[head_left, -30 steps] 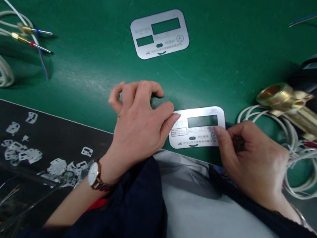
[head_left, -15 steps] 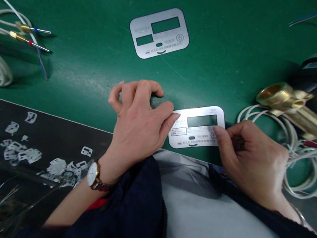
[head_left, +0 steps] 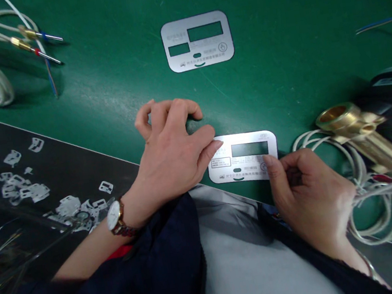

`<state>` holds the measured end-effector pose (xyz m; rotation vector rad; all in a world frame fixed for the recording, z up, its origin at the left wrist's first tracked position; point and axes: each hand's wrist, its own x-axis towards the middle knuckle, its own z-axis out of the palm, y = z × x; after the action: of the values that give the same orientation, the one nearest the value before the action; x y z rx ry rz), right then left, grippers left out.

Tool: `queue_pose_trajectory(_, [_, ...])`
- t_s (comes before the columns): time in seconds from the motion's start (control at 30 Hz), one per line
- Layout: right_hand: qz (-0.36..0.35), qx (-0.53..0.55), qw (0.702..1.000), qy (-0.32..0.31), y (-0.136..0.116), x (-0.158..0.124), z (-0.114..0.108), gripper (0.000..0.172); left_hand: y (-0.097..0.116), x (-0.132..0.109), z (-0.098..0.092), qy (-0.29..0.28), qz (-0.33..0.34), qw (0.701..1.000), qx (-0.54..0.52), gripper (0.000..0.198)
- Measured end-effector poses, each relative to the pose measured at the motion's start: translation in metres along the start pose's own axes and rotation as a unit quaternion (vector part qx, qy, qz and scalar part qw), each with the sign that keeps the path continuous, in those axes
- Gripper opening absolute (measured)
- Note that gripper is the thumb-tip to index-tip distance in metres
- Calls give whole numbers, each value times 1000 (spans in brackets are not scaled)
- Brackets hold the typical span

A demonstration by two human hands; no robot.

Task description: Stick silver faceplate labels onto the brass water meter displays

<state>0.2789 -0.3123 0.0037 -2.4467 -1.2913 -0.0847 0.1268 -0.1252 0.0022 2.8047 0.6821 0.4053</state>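
Observation:
A silver faceplate [head_left: 243,157] with a dark display window lies flat on the green mat [head_left: 274,32] near its front edge. My left hand [head_left: 172,148] rests on the mat with fingers curled, its thumb pressing the plate's left end. My right hand [head_left: 309,194] is curled at the plate's lower right corner, thumb tip on the corner; what the fingers pinch is hidden. A watch [head_left: 115,215] sits on my left wrist.
A second silver faceplate [head_left: 197,41] with cut-out windows lies farther back. White cables with brass probe tips [head_left: 23,42] lie at the far left. A brass fitting [head_left: 355,125] with coiled white wire stands at the right. A black sheet [head_left: 18,164] with white sticker scraps covers the left.

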Motion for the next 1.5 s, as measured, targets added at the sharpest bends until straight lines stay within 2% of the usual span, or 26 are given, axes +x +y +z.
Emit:
queue_pose_trajectory(0.33, [2, -4, 1000, 4, -1, -1, 2, 35, 1, 1, -1, -11, -15, 999, -30, 32])
queue_pose_trajectory(0.4, [8, -5, 1000, 1, 0, -1, 3, 35, 0, 1, 0, 1, -21, 999, -48, 33])
queue_pose_trajectory(0.47, [11, -9, 1000, 0, 0, -1, 3, 35, -2, -3, 1, 53, -15, 997, -61, 36])
queue_pose_trajectory(0.57, [7, -12, 1000, 2, 1, -1, 3, 36, -3, -20, 7, 169, 16, 983, -67, 39])
queue_pose_trajectory(0.63, [6, -9, 1000, -1, 0, -1, 3, 35, -1, -35, 13, 209, 43, 976, -43, 41])
queue_pose_trajectory(0.73, [9, -6, 1000, -14, -1, 0, 2, 35, 7, -54, 23, 185, 73, 980, 29, 67])
queue_pose_trajectory(0.9, [53, 49, 996, -45, -2, 5, -8, 37, 22, -59, 28, 115, 86, 987, 77, 45])
queue_pose_trajectory(0.97, [99, 143, 980, -93, -2, 11, -15, 37, 25, -57, 26, 93, 99, 988, 78, 51])
queue_pose_trajectory(1.0, [127, 207, 961, -129, -3, 15, -17, 38, 24, -56, 25, 92, 98, 988, 75, 53])
queue_pose_trajectory(1.1, [209, 404, 864, -214, -7, 29, -20, 41, 19, -59, 24, 151, 63, 984, 67, 52])
queue_pose_trajectory(1.2, [252, 539, 776, -209, -16, 42, -14, 43, 12, -62, 28, 222, 29, 972, 75, 56])
queue_pose_trajectory(1.27, [259, 589, 741, -193, -25, 47, -8, 43, 9, -63, 32, 239, 13, 968, 69, 57])
queue_pose_trajectory(1.33, [255, 605, 733, -179, -33, 47, -8, 41, 8, -64, 34, 224, -1, 974, 37, 55])
queue_pose_trajectory(1.43, [226, 597, 759, -128, -36, 41, -24, 38, 6, -65, 30, 172, -16, 985, -6, 67])
queue_pose_trajectory(1.5, [192, 570, 799, -12, -30, 38, -45, 33, 3, -64, 24, 146, -13, 989, -16, 77])
